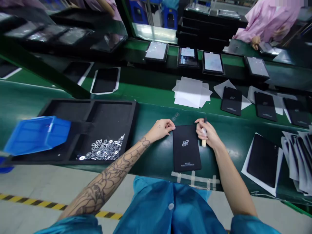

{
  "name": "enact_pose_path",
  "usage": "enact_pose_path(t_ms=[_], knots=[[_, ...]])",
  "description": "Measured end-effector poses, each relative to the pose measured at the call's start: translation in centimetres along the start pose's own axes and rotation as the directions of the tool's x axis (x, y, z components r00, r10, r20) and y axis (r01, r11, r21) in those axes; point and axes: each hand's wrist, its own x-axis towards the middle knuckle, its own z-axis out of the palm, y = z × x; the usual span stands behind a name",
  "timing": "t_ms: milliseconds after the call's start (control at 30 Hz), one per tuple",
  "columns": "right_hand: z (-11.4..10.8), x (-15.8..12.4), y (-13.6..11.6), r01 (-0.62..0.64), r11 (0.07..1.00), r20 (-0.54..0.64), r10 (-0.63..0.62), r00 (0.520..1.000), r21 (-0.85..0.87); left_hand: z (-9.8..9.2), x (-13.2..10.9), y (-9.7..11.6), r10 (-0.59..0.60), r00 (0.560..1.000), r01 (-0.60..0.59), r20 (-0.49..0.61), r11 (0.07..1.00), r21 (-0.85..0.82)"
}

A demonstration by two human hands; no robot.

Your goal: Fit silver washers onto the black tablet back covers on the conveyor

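Observation:
A black tablet back cover (186, 149) with a pale logo lies flat on the green bench in front of me. At its upper left corner, my left hand (162, 129) is closed in a pinch; whatever sits between the fingertips is too small to make out. My right hand (208, 132), beside the upper right edge, is closed around a short stick-like tool (203, 142) with a beige end and a dark tip. Left of my arm, a black divided tray (131, 130) holds many small shiny metal rings (106, 149).
A blue plastic bin (39, 135) rests on the tray's left part. White sheets (188, 92) and more black covers (231, 100) lie on the belt ahead. At right are another cover (262, 159) and a sheet-layered stack (297, 159). Tablets in trays and co-workers in pink are beyond.

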Motion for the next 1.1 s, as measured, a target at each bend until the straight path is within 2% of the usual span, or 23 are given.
enact_pose_path(t_ms=[33,100,267,367,433,500,567,600,667,733,800,867,933,1033,1100], knots=[[-1.1,0.4,0.0,0.028,0.990,-0.011,-0.027,1.000,0.137,-0.1,0.5,0.4,-0.016,1.000,0.015,0.018,1.000,0.019],[-2.4,0.8,0.2,0.098,0.957,-0.040,-0.090,0.995,0.273,-0.4,1.3,1.1,-0.056,0.996,0.052,0.063,0.997,0.062],[-2.2,0.4,0.8,0.122,0.952,-0.015,-0.123,0.992,0.281,-1.5,2.7,2.2,-0.183,0.971,0.155,0.154,0.972,0.176],[-1.5,0.4,0.9,0.128,0.954,-0.016,-0.129,0.992,0.272,-2.2,4.5,3.1,-0.283,0.937,0.202,0.206,0.918,0.342],[-1.4,0.4,0.9,0.139,0.953,-0.030,-0.136,0.990,0.268,-2.3,6.3,4.1,-0.301,0.911,0.109,0.283,0.836,0.538],[-1.5,0.2,0.9,0.134,0.956,-0.038,-0.129,0.991,0.260,-2.0,8.0,5.4,-0.237,0.886,-0.118,0.399,0.717,0.687],[-1.6,-0.2,0.7,0.107,0.963,-0.031,-0.103,0.994,0.249,-1.5,9.4,6.4,-0.152,0.844,-0.338,0.514,0.594,0.730],[-1.5,-0.5,0.5,0.100,0.965,-0.025,-0.097,0.995,0.244,-1.3,9.8,6.8,-0.122,0.827,-0.404,0.549,0.549,0.731],[-0.7,-0.9,-0.1,0.138,0.966,-0.029,-0.135,0.990,0.218,-0.9,10.4,7.0,-0.089,0.811,-0.461,0.578,0.512,0.725],[0.9,-0.7,-0.6,0.258,0.956,-0.048,-0.254,0.966,0.140,-0.9,10.5,6.6,-0.078,0.820,-0.451,0.567,0.523,0.724],[3.5,0.3,-0.8,0.392,0.920,-0.029,-0.392,0.920,0.001,-1.2,10.4,5.8,-0.086,0.856,-0.385,0.510,0.552,0.740],[6.4,2.2,-0.3,0.497,0.856,0.045,-0.496,0.867,-0.138,-1.6,10.0,5.0,-0.110,0.897,-0.287,0.429,0.592,0.753],[9.0,4.4,0.5,0.573,0.791,0.132,-0.558,0.820,-0.213,-2.2,9.1,4.2,-0.083,0.912,-0.244,0.401,0.675,0.696],[11.5,6.9,1.8,0.604,0.775,0.173,-0.579,0.797,-0.188,-3.5,6.8,2.9,0.125,0.921,-0.299,0.370,0.834,0.463],[12.1,7.7,2.4,0.565,0.811,0.148,-0.547,0.824,-0.148,-5.3,4.4,1.8,0.254,0.942,-0.318,0.221,0.886,0.336]])
